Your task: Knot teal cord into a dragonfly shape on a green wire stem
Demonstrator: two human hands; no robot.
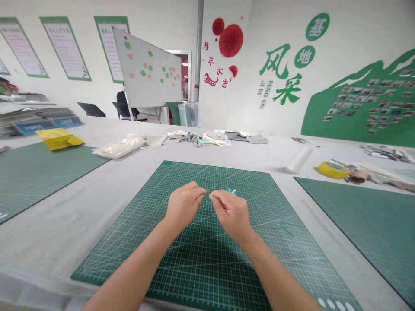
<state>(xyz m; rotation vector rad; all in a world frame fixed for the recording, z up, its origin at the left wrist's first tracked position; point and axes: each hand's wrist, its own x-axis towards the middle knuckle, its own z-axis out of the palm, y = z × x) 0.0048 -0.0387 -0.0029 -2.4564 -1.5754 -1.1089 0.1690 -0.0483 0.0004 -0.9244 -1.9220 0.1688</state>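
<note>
Both my hands hover over the middle of a green cutting mat [181,259] with a white grid. My left hand [183,206] is closed in a pinch, its fingertips meeting those of my right hand [231,214], which is pinched too. A thin green strand runs between the fingertips, and a small light-blue tuft [231,190] pokes out just behind my right hand. What exactly the fingers grip is too small to name. A short green strand [287,230] lies on the mat to the right.
More green mats lie at left [39,172] and right [372,216]. A yellow tape roll [332,169], a white roll [300,159], a yellow box [58,138], a plastic bag [118,147] and fabric pieces [210,137] sit farther back. A whiteboard [147,73] stands behind the table.
</note>
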